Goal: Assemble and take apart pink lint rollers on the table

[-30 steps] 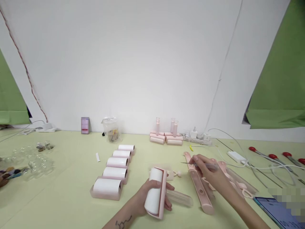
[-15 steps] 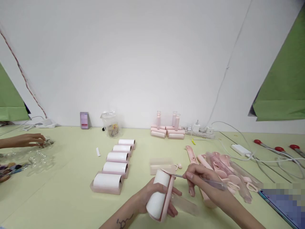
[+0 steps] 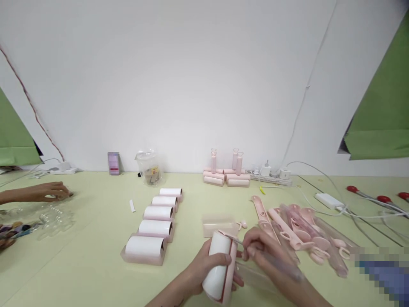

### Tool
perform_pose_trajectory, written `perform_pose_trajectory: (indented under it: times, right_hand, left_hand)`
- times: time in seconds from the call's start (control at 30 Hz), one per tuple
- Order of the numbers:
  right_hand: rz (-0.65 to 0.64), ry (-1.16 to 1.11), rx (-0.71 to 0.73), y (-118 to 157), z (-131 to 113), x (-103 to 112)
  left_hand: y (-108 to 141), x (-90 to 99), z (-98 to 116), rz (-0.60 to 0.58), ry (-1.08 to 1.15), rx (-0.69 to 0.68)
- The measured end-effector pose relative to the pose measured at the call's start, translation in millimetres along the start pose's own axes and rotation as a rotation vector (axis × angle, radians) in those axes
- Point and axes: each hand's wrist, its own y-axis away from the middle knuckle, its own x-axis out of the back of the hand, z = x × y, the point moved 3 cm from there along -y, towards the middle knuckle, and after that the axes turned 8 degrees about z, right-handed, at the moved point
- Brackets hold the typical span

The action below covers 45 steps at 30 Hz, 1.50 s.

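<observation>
tabletop (image 3: 188, 238) separates white rolls (image 3: 159, 212) from the left hand (image 3: 202, 267), clasped round a tilted roller (image 3: 217, 277). right hand (image 3: 260, 248) pinches a slim tool (image 3: 286, 267) at the roller's upper end.

Blurred tool handle (image 3: 285, 267) in right hand (image 3: 261, 249)

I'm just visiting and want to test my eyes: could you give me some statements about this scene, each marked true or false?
1. The left hand holds a white roll in a pink holder. True.
2. The right hand is empty. False: it holds a thin tool.
3. Five white rolls lie in a row to the left of the held one. True.
4. The red-ended tools lie at the left. False: they lie at the far right.
5. Another person's hand shows at the left. True.
</observation>
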Motion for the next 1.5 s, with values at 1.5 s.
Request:
perform_pose_trajectory:
  times: [1.5]
  right_hand:
    - [0.249, 0.894, 0.581, 20, 38, -34]
  left_hand:
    - [9, 4.8, 26, 0.542, -0.37, -0.349]
